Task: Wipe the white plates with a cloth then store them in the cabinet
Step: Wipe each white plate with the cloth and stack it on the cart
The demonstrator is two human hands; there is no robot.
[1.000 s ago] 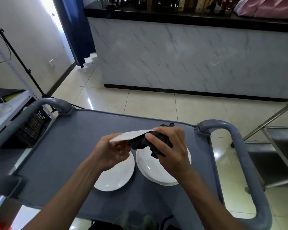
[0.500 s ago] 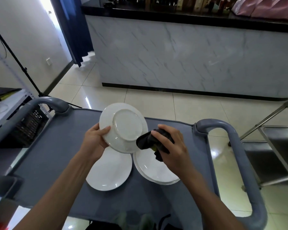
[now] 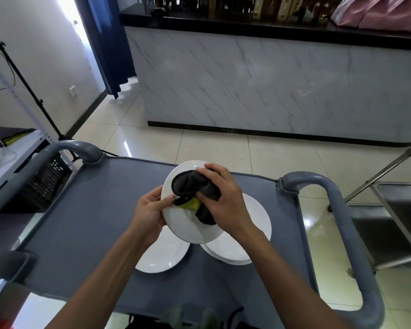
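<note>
Cloth [image 3: 195, 186] — under right hand [image 3: 223, 200]

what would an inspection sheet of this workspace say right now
surface: grey cart top, two plates resting on it
job's things: held plate lifted above the cart; dark cloth pressed on its face; single plate at left, plate stack at right
clutter: nothing seen on the cart top
hands: left hand grips the held plate's rim; right hand clutches the cloth
cables: a wire hangs by the tripod
surroundings: marble-fronted counter, blue curtain, tiled floor, metal rack at right
</note>
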